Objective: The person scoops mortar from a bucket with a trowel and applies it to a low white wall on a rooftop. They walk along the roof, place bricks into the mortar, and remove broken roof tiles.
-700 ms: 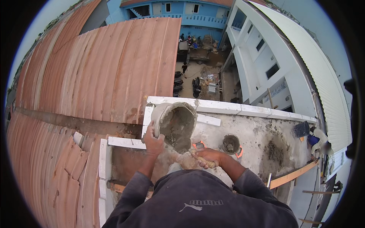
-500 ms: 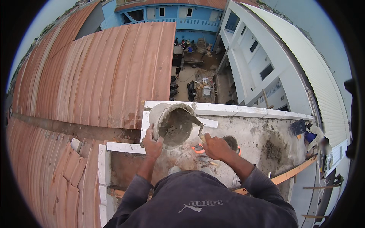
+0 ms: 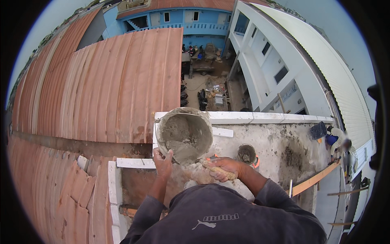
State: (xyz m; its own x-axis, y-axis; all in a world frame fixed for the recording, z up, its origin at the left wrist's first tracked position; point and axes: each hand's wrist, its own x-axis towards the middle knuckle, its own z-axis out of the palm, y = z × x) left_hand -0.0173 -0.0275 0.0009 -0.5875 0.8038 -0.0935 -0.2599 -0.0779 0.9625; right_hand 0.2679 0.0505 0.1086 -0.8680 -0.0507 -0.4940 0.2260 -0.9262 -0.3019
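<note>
Grey on grey here, mortar (image 3: 176, 128) and smeared bucket (image 3: 203, 134) alike; pale yellow on the tool handle (image 3: 210, 164)! Charcoal shirt (image 3: 243, 221), light print (image 3: 219, 217); rust-red metal roof (image 3: 126, 85), ribbed in stripes; bright blue building (image 3: 174, 20), white blocks (image 3: 231, 118)!

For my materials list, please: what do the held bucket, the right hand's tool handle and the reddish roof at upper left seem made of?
Bucket: perhaps plastic, matt, thin-rimmed; mostly crusted grey, so unsure.
Tool handle: possibly wood, dull, pale yellowish, rounded.
Reddish roof: likely painted sheet metal, matt, with long raised ribs.
</note>
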